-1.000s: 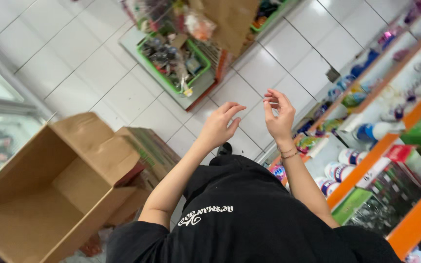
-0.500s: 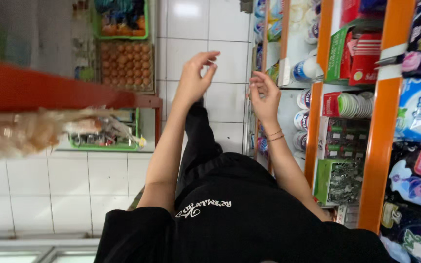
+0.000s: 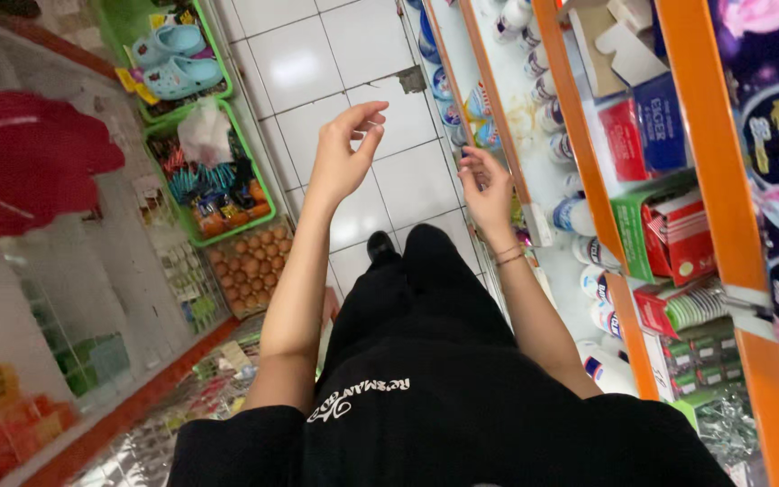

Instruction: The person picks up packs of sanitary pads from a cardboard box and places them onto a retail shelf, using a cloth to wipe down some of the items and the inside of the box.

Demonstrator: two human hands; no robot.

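I look down my black-clothed body in a shop aisle with a white tiled floor (image 3: 317, 63). My left hand (image 3: 343, 153) is raised in front of me over the floor, fingers loosely curled and apart, holding nothing. My right hand (image 3: 489, 194), with thin bracelets on the wrist, hovers close to the edge of the orange-and-white shelf unit (image 3: 579, 135) on my right, fingers bent and empty. It is nearest to small bottles (image 3: 547, 113) standing on the shelf.
Red and green boxes (image 3: 669, 234) and white bottles (image 3: 601, 316) fill the right shelves. On the left stand green baskets with light blue clogs (image 3: 169, 59) and small packets (image 3: 214, 189), a tray of brown eggs (image 3: 250, 266), and a red-edged glass counter (image 3: 74, 298).
The view has swung and tilted along the aisle. Both hands stay raised and empty; the right hand has come closer to the shelf edge.
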